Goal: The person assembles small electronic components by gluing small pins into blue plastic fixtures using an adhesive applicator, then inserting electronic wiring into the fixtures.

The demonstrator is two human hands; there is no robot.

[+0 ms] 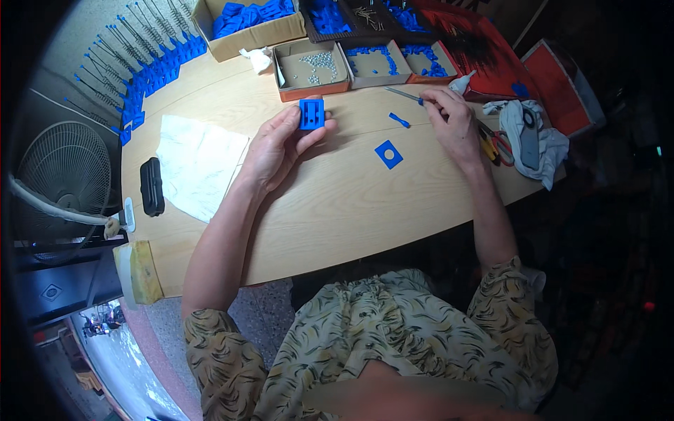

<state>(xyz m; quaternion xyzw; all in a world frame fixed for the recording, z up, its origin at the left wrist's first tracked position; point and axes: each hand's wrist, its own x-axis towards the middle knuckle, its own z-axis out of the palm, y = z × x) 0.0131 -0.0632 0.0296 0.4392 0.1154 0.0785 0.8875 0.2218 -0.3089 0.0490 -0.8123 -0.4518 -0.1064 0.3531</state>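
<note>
My left hand (275,144), above the middle of the table, grips a small square blue plastic housing (312,114) between thumb and fingers. Slots and openings show on its upper face. Over to the right, my right hand (453,123) is closed around a screwdriver-like tool (402,94); its thin grey shaft points left and a blue part shows at the fingertips. Most of its handle is hidden in the hand. Between the hands lie a short blue plastic pin (399,120) and a flat blue square plate (388,154) with a round hole.
At the back stand boxes of small metal parts (314,70), blue bits (372,62) and larger blue pieces (254,19). Blue parts with springs (151,74) line the left edge. A white cloth (199,165), black case (151,186), pliers (495,146) and rag (551,151) lie around.
</note>
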